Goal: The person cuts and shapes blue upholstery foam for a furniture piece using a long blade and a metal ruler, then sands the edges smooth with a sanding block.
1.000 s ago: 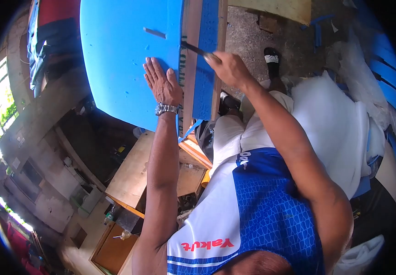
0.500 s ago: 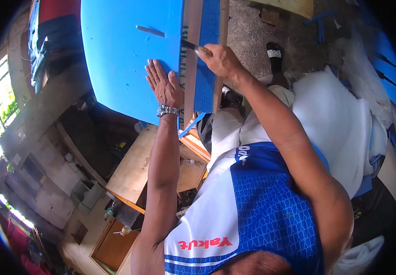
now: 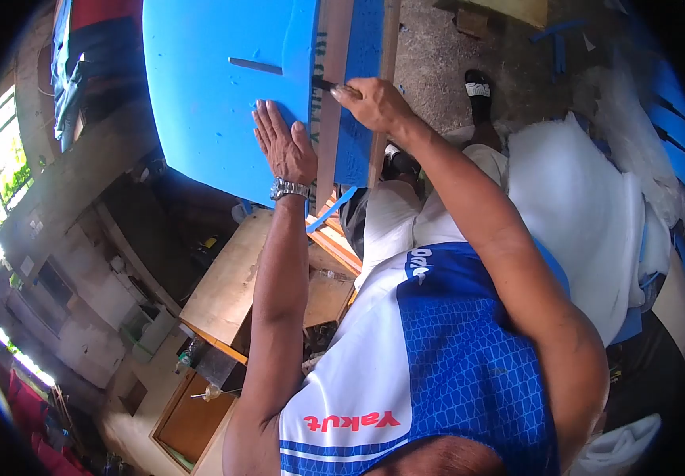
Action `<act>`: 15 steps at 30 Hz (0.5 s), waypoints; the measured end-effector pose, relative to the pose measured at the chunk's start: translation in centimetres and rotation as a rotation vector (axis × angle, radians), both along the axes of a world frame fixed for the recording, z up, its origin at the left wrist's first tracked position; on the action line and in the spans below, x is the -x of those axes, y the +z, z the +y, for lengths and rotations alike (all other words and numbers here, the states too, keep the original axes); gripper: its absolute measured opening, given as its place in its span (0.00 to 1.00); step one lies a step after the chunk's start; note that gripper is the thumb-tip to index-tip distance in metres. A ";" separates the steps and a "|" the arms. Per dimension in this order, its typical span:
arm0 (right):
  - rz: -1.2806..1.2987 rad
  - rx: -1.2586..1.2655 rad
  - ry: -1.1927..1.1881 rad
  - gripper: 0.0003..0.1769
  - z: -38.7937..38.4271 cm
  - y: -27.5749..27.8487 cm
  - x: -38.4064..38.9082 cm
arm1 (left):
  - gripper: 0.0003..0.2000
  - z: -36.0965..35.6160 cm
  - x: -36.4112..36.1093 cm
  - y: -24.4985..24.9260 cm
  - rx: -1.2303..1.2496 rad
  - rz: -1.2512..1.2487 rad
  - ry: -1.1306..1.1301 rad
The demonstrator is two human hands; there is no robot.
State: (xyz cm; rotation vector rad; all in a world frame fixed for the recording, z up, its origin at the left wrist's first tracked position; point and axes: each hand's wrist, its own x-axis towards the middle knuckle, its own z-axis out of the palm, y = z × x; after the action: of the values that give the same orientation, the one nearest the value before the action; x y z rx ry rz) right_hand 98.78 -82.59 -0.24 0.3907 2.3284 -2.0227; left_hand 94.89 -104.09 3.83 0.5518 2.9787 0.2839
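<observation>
A blue foam sheet (image 3: 208,103) with a curved outer edge lies over a wooden frame (image 3: 331,119). My left hand (image 3: 285,147) rests flat on the foam near its straight edge, fingers stretched out and a metal watch on the wrist. In my right hand (image 3: 378,105) is a knife (image 3: 325,83), gripped by its handle, its dark blade pointing left at the foam's edge. Part of the blade is hard to make out. A thin grey bar (image 3: 255,66) lies on the foam beyond my left hand. Blue foam (image 3: 356,139) also shows between the frame's wooden strips.
White padding (image 3: 568,190) is heaped to my right, beside clear plastic. Blue foam scraps (image 3: 558,47) lie on the concrete floor. A wooden cabinet (image 3: 227,278) stands below the foam on the left. A narrow blue strip (image 3: 331,210) hangs near the frame's lower end.
The knife has shifted slightly down along the foam's edge, and its blade sits at a different angle. My left hand stays flat on the sheet. The view has shifted a little.
</observation>
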 end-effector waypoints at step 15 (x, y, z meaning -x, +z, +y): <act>-0.046 0.000 0.009 0.19 -1.8 -0.5 -3.6 | 0.35 -2.4 -2.3 0.7 -0.006 0.003 -0.005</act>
State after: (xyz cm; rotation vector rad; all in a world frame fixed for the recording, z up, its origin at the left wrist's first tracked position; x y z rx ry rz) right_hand 102.41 -84.44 -0.70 0.4221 2.2997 -1.9876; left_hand 97.22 -106.52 4.54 0.5601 2.9797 0.2925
